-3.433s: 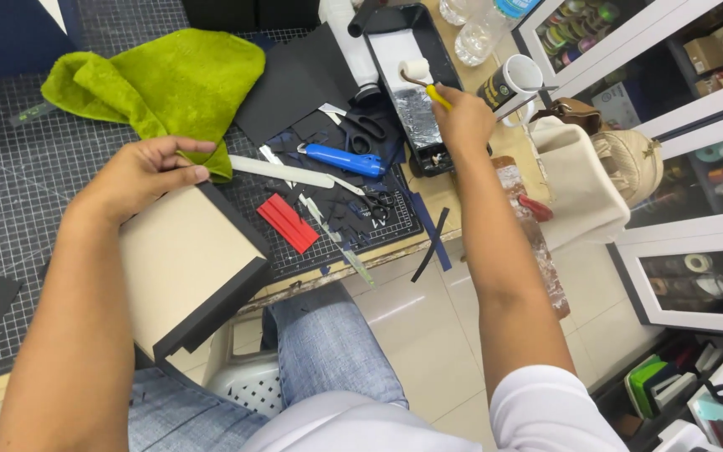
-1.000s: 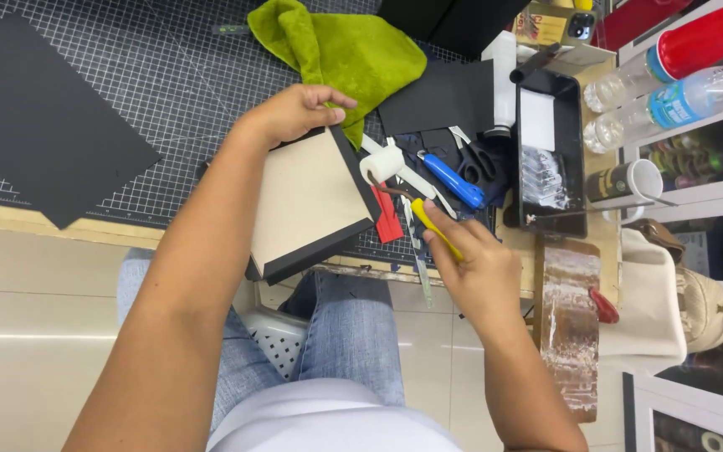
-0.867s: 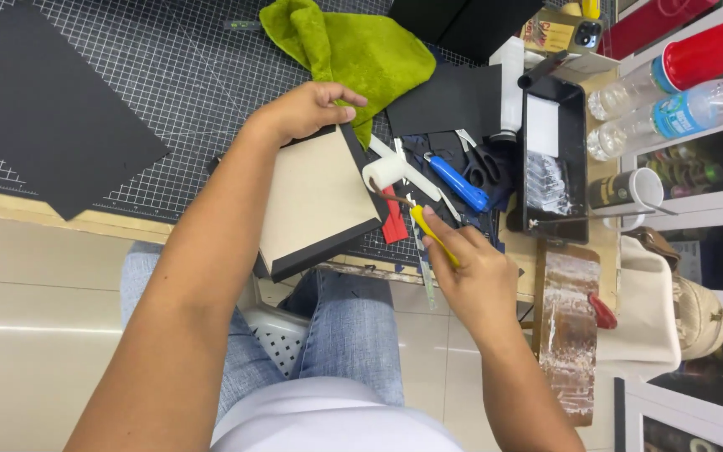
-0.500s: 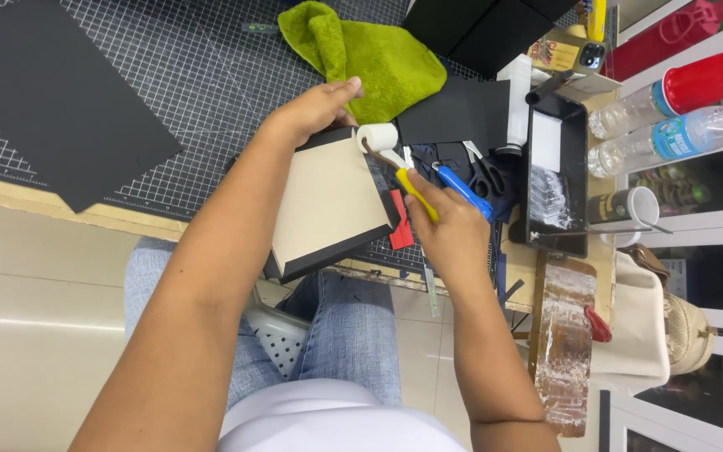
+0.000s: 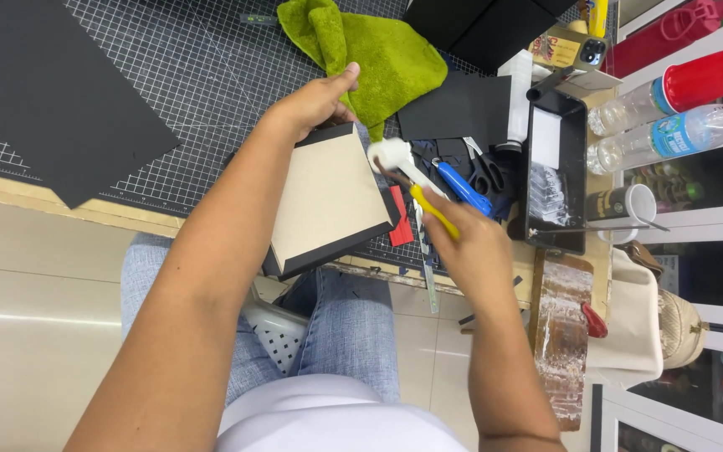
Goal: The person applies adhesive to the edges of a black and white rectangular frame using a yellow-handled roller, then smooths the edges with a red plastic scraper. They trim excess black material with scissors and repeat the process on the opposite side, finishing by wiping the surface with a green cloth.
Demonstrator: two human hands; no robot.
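Clamped by the left hand (image 5: pixel 315 100) at its far edge: a tan board (image 5: pixel 328 201) with black edging, tilted up off the tabletop (image 5: pixel 169 84) and jutting out over the lap, with the fingers (image 5: pixel 340 84) curled tight over the top rim. Gripped in the right hand (image 5: pixel 470 247), fingers closed round the yellow handle: a small roller (image 5: pixel 391 155), with its white head touching the board's far right corner, just beside the left fingers. Hard to tell from this angle whether wet or dry on the head; possibly loaded, going by the white-smeared tray (image 5: pixel 556 180) well to the right of the right fingers. Judging by the tan face, bare and matt all over with no sheen or streaks: rolling barely begun, at most a first touch at that corner, with nearly the whole face left to cover. Already wrapped in black, by the look of it: the near and right edges. Just beyond the left fingers, touching them, a green cloth (image 5: pixel 378 50); well to their left, a black sheet (image 5: pixel 43 92) lying flat. Between the right fingers and the tray, a blue knife (image 5: pixel 462 186) and scissors (image 5: pixel 487 172); below the roller handle, a steel ruler (image 5: pixel 426 268) beside a red scrap (image 5: pixel 401 228).
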